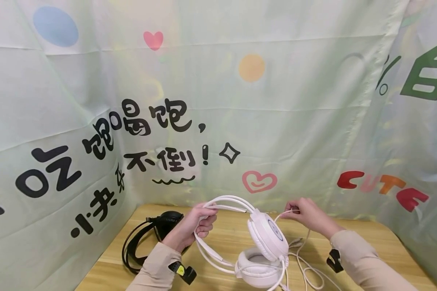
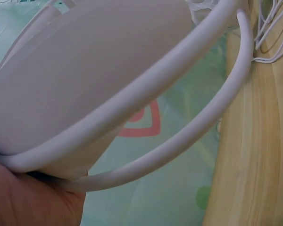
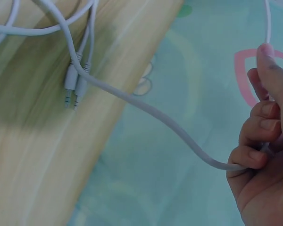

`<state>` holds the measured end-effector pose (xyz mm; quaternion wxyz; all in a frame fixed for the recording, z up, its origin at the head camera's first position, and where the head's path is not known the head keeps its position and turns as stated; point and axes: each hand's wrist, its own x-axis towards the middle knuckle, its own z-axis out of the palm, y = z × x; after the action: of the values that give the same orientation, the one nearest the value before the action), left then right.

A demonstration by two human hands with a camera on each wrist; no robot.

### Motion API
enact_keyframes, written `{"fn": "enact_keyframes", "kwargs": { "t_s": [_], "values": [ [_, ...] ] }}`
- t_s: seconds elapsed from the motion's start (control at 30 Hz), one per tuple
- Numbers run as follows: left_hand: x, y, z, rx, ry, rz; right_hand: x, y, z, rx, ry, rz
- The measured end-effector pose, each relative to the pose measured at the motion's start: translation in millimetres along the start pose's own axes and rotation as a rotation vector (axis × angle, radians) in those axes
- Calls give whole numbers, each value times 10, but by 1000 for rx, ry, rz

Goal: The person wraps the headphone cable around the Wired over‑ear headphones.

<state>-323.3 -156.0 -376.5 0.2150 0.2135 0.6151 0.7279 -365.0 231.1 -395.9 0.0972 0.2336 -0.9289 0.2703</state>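
Observation:
My left hand (image 1: pixel 198 224) grips the headband of the white headphones (image 1: pixel 273 234), its fingers curled round the band. In the left wrist view two white tubes of the headband (image 2: pixel 127 101) run out from that hand. The two ear cups hang to the right, one above the other. My right hand (image 1: pixel 304 214) holds the white headphone cable (image 3: pixel 165 117), pinched between thumb and finger, with the other fingers curled round it. Two audio plugs (image 3: pixel 76 80) on thin leads show over the tabletop in the right wrist view.
A black pair of headphones (image 1: pixel 167 222) lies on the wooden table (image 1: pixel 227 228) at the left, partly behind my left forearm. Loops of white cable (image 1: pixel 309 268) lie at the right. Printed cloth (image 1: pixel 211 81) hangs round the back and sides of the table.

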Motion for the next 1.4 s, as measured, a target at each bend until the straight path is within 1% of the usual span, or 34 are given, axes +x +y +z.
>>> {"fn": "enact_keyframes", "kwargs": {
  "t_s": [0.17,0.27,0.37,0.63,0.73,0.8,0.9,0.97,1.03,1.13,1.2,1.23,1.3,1.33,1.4],
  "values": [
    [10,20,5,41,-12,-11,50,-43,-65,0,6,-31],
    [13,42,9,64,-28,-13,68,-58,-99,-21,12,-16],
    [12,61,15,90,-39,-16,77,-73,-137,-73,27,9],
    [13,87,23,137,-44,-25,112,-162,-253,-261,121,75],
    [18,105,36,148,-42,-26,129,-204,-286,-316,141,101],
    [22,116,45,161,-39,-26,138,-225,-307,-336,136,116],
    [22,131,59,186,-35,-30,157,-241,-341,-321,103,110],
    [21,133,61,203,-32,-33,172,-243,-374,-284,75,84],
    [17,135,66,212,-25,-39,197,-236,-411,-226,49,22],
    [18,135,73,235,-15,-48,242,-225,-474,-157,32,-128],
    [23,137,82,248,-10,-53,272,-221,-512,-153,36,-227],
    [27,139,86,256,-8,-54,282,-224,-532,-161,42,-257],
    [35,146,95,267,-6,-56,296,-237,-567,-187,52,-283],
    [38,149,99,269,-5,-58,297,-247,-584,-211,56,-270],
    [45,155,104,272,-3,-63,287,-277,-623,-259,64,-209]
  ]
}}
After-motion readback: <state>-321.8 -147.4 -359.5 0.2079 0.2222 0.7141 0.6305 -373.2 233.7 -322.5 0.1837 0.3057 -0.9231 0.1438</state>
